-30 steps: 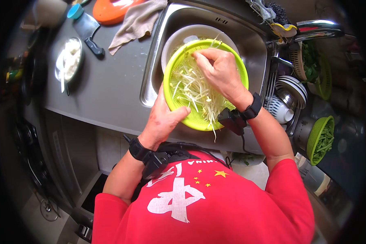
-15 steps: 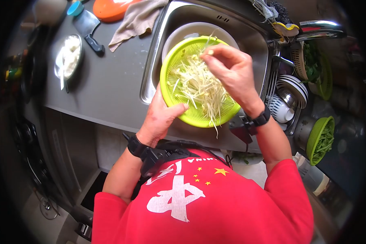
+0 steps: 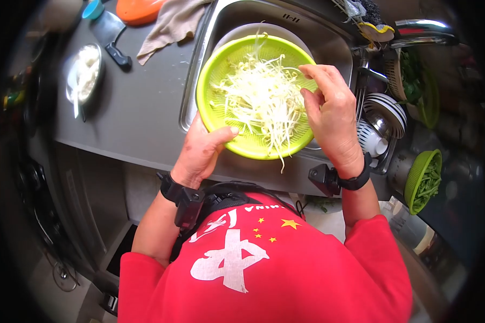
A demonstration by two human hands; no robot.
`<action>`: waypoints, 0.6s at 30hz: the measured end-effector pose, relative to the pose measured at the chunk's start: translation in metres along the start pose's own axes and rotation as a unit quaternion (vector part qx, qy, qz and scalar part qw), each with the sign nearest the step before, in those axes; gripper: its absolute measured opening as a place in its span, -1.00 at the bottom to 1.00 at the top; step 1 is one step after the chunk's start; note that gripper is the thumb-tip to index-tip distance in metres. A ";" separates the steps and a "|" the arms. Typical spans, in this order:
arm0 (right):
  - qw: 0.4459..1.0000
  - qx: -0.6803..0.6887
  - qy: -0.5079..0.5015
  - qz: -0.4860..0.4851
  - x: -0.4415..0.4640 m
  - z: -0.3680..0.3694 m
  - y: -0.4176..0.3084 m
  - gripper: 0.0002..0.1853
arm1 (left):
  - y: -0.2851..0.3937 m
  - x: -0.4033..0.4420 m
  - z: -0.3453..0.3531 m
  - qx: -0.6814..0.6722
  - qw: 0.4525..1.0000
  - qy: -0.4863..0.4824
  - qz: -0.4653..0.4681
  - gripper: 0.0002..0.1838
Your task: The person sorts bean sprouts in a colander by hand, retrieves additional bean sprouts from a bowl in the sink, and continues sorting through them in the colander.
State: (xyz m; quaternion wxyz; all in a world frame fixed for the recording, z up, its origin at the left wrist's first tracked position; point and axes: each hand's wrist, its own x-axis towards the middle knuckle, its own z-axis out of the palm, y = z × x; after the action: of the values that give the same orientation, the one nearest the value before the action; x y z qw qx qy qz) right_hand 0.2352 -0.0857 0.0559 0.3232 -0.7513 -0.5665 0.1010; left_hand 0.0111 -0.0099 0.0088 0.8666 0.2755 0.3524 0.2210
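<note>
My left hand (image 3: 202, 148) grips the near left rim of a lime-green colander (image 3: 210, 81), thumb over the edge and the other fingers hidden beneath. White bean sprouts (image 3: 264, 94) are heaped in it, a few trailing over the near rim. At the colander's right edge is my right hand (image 3: 331, 105), its thumb and index finger apart with nothing visible between them. Whether it touches the rim I cannot tell. Below the colander, a pale basin (image 3: 275, 31) stands in the steel sink (image 3: 328, 48).
Left on the grey counter (image 3: 140, 107) are a cleaver (image 3: 110, 37), a cloth (image 3: 172, 27) and a bowl of white food (image 3: 86, 70). To the right stand a faucet (image 3: 423, 32), a rack with striped bowls (image 3: 385, 116) and a green basket (image 3: 415, 183) of cut green vegetables.
My right hand has moved from above the sprouts to the colander's right edge, and its pinched fingers have parted. The colander sits slightly further left and up in view, still in my left hand.
</note>
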 end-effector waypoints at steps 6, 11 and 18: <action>0.992 -0.016 -0.105 -0.074 -0.016 0.003 -0.004 -0.52 | -0.004 0.000 -0.001 -0.009 1.000 0.009 0.009 -0.30; 0.981 0.026 -0.179 -0.070 -0.022 0.027 -0.028 -0.45 | -0.008 0.000 -0.006 -0.007 1.000 0.004 0.001 -0.32; 0.969 0.112 -0.201 -0.088 -0.029 0.038 -0.049 -0.59 | -0.011 -0.008 -0.009 -0.004 1.000 -0.015 0.015 -0.35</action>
State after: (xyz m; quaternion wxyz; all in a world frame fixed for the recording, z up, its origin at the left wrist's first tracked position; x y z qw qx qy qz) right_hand 0.1670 -0.0911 0.0497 0.2926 -0.6218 -0.6688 0.2838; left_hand 0.0015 -0.0195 0.0004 0.8696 0.2809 0.3341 0.2307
